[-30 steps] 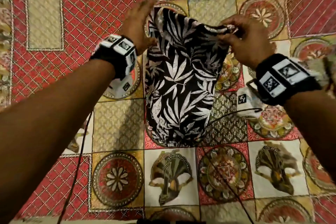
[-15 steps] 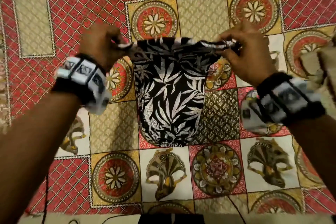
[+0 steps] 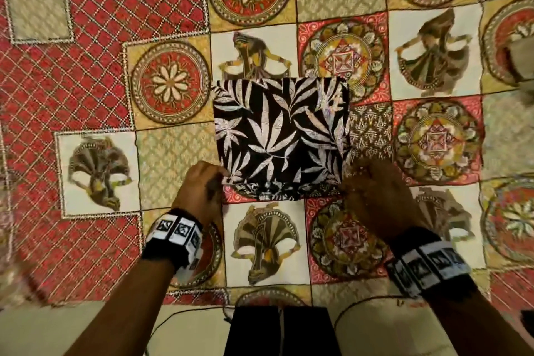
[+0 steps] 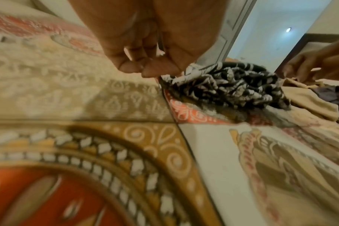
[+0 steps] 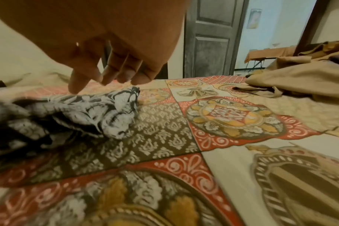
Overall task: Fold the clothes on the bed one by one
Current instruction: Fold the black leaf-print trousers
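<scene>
A left hand (image 3: 202,188) is pinching the folded leaf-print garment's (image 3: 281,136) near corner on the bed (image 3: 346,243) while the right hand (image 3: 375,193) is hovering with loosened fingers (image 5: 108,76).

Bare patterned bedspread (image 3: 101,72) left of and beyond folded leaf-print garment (image 3: 281,136), tan clothes heap (image 5: 300,79) crowding far right

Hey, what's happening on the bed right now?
A person is folding a black-and-white leaf-print garment on the patterned bedspread. It lies folded into a neat square. The left hand pinches its near left corner; the right hand hovers relaxed at the near right corner. A tan garment waits unfolded to the right.
</scene>
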The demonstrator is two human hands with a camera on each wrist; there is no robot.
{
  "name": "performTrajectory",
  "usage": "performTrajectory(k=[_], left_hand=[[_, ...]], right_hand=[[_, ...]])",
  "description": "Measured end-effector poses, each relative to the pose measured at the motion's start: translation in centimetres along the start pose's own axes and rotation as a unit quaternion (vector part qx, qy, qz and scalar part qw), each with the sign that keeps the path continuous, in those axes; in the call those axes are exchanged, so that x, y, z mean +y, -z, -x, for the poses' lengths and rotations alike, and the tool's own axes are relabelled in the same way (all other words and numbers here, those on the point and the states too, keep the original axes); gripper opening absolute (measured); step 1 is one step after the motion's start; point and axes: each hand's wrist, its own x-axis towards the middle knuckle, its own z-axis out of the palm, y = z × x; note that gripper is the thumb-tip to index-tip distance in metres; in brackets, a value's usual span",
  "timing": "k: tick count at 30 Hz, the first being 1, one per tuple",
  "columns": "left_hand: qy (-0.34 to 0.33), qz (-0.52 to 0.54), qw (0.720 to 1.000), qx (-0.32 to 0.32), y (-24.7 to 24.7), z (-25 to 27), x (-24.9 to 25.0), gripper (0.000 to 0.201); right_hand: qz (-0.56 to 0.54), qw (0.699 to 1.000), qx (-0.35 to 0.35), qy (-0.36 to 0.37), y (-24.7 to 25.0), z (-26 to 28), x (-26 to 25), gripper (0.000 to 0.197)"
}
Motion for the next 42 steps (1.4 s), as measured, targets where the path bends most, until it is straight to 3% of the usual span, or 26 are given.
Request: performTrajectory(k=[3,5,7,9,11,13,17,24,30,32,35,38,40,42], left_hand=[[-0.048,-0.027,0.990,0.133,1.7,-0.7,2.6,0.024],[-0.040,-0.027,0.984,0.171,2.2,-2.7,5.5,0.027],[-0.040,-0.045,0.986,0.158,1.4,-5.9,8.1,0.038],[-0.038,-0.085,0.991,0.096,-0.3,-9.2,9.1,0.046],[-0.033,-0.148,0.988,0.029,-2.4,-11.1,7.7,0.055],[-0.050,-0.183,0.982,0.008,-4.0,-11.5,5.5,0.061],[-0.070,-0.203,0.976,0.048,-5.3,-10.8,3.8,0.067],[-0.060,-0.202,0.976,0.050,-3.5,-10.5,3.0,0.084],[-0.047,-0.201,0.977,0.062,-3.3,-10.8,3.2,0.096],[-0.033,-0.215,0.975,0.057,-2.7,-11.3,3.1,0.108],[-0.062,-0.249,0.966,0.029,-1.0,-12.7,3.6,0.114],[-0.087,-0.283,0.955,-0.022,-0.4,-13.6,3.9,0.109],[-0.072,-0.272,0.959,-0.039,-0.1,-14.1,3.9,0.112],[-0.047,-0.253,0.965,-0.056,0.6,-14.7,3.9,0.121]], right_hand=[[-0.016,0.998,0.058,-0.035,0.7,-4.2,-3.3,0.026],[-0.025,0.996,0.064,-0.059,-0.3,-8.4,-5.8,0.028],[-0.028,0.997,0.032,-0.064,-3.0,-12.0,-7.6,0.038],[-0.044,0.996,-0.007,-0.081,-6.2,-13.5,-8.1,0.047],[-0.026,0.995,-0.046,-0.089,-9.1,-13.2,-7.2,0.052],[0.016,0.995,-0.067,-0.069,-10.9,-12.1,-5.9,0.055],[0.071,0.995,-0.065,-0.034,-12.1,-11.7,-5.0,0.060],[0.111,0.989,-0.029,-0.093,-9.5,-10.4,-0.4,0.090],[0.108,0.957,0.026,-0.266,-8.8,-9.7,1.0,0.107],[0.105,0.952,0.036,-0.285,-8.2,-9.9,1.3,0.105],[0.128,0.974,0.045,-0.183,-7.1,-10.9,-0.5,0.092],[0.121,0.992,-0.034,-0.017,-8.6,-11.4,-4.2,0.085],[0.102,0.992,-0.070,0.011,-9.8,-11.4,-4.9,0.085],[0.103,0.991,-0.079,-0.015,-10.1,-11.8,-3.6,0.089]])
